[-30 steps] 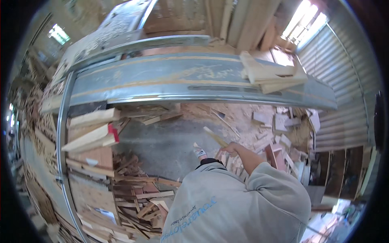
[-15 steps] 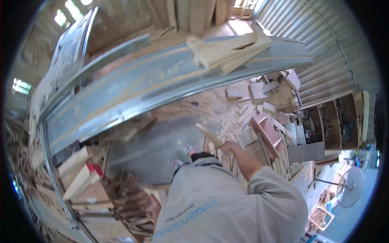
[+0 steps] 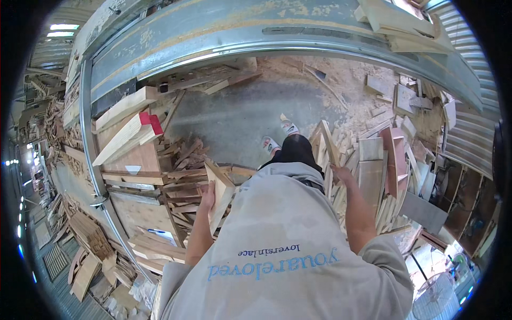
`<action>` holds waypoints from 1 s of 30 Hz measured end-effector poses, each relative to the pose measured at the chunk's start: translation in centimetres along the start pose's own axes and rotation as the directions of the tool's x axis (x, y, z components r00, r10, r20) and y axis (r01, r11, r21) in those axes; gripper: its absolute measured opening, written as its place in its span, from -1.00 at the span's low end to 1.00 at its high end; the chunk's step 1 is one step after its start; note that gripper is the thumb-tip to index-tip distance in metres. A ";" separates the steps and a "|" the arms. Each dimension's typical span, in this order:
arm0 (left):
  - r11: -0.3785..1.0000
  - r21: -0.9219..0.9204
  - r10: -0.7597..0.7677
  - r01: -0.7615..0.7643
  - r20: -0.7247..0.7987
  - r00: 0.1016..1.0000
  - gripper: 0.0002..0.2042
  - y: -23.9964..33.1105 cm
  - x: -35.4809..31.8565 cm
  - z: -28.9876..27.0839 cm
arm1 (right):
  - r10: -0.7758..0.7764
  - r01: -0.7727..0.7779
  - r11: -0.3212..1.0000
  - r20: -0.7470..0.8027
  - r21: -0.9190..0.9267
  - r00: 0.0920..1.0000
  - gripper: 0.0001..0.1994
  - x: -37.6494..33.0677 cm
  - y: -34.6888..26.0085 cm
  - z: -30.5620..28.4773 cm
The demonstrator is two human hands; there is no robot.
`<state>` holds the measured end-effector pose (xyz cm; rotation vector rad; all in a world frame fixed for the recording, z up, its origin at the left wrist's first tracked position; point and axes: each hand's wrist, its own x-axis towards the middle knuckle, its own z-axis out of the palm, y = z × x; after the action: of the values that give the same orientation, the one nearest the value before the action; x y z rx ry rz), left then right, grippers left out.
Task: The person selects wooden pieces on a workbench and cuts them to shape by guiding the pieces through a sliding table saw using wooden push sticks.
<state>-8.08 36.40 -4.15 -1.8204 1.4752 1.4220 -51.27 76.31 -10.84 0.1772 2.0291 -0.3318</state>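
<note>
A long grey steel beam [image 3: 256, 32] arches over the dusty concrete floor [image 3: 240, 117] ahead of you. Heaps of wood offcuts [image 3: 181, 160] flank your feet. Your left hand [image 3: 207, 196] wraps its fingers around a flat wooden board [image 3: 221, 193] held at your hip. Your right hand [image 3: 343, 175] closes on an upright wooden slat [image 3: 329, 143] in the right-hand pile.

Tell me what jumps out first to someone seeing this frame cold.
The left hand grips a pale flat wood offcut at the edge of a heap of scrap wood, while the right hand rests on upright wood slats in the pile on the right. Ahead, a long grey metal beam arches across the top, above a sawdust-strewn concrete floor.
</note>
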 end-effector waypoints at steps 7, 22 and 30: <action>0.986 -0.097 -0.140 0.137 -0.025 0.990 -0.04 -8.2 1.3 -4.2 | 0.052 -0.055 0.998 0.168 0.015 0.984 -0.34 5.1 3.3 7.5; 0.956 -0.272 0.043 0.110 0.499 0.865 -0.16 7.0 0.3 7.0 | 0.045 -0.041 0.962 0.007 -0.270 0.999 -0.19 5.0 6.7 -1.4; 0.973 -0.069 -0.158 0.220 0.494 0.855 -0.24 9.7 -4.0 13.9 | -0.234 0.159 0.774 -0.044 -0.613 0.971 -0.31 5.9 8.7 -6.4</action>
<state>-22.72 45.84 -3.57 -1.4679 0.9444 1.7356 -57.07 86.47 -14.63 -0.4332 2.1725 0.2243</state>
